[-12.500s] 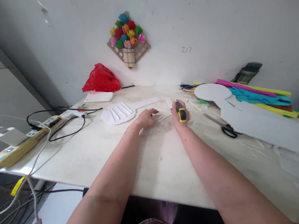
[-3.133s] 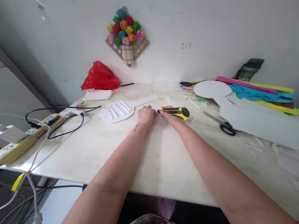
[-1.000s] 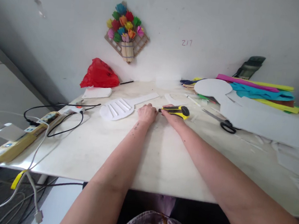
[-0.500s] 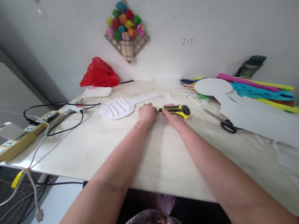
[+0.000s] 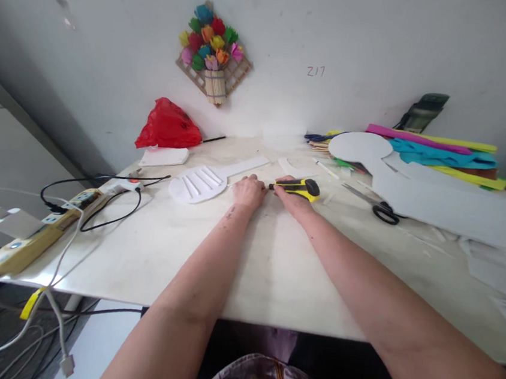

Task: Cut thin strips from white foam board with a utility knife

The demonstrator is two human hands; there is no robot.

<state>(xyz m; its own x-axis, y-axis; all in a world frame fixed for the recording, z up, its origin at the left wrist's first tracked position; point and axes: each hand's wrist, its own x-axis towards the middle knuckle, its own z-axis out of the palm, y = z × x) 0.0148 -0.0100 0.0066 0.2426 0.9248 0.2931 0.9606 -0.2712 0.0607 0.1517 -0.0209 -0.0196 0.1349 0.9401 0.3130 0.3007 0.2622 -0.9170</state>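
Observation:
My right hand [image 5: 292,197] is closed round a yellow and black utility knife [image 5: 302,188], whose dark front end points left. Just left of that tip, my left hand [image 5: 249,191] presses down on the table with its fingers curled. A thin white sliver shows by its left side, but what the fingers hold is hidden. Beside it lies a white oval cutout [image 5: 192,192] bearing several raised white strips. A long white strip [image 5: 249,166] runs behind my left hand, and an angled white piece [image 5: 295,170] lies behind the knife.
Black-handled scissors [image 5: 385,213] lie to the right, by a large white sheet [image 5: 451,198] and rolls of coloured paper [image 5: 446,154]. At the left stand a power strip [image 5: 35,239] with cables and a red plastic bag [image 5: 169,125]. A white pen-like stick [image 5: 326,169] lies behind the knife.
Both hands and the knife stay almost in place; the knife's rear end sits very slightly further left. Nothing is taken up or let go.

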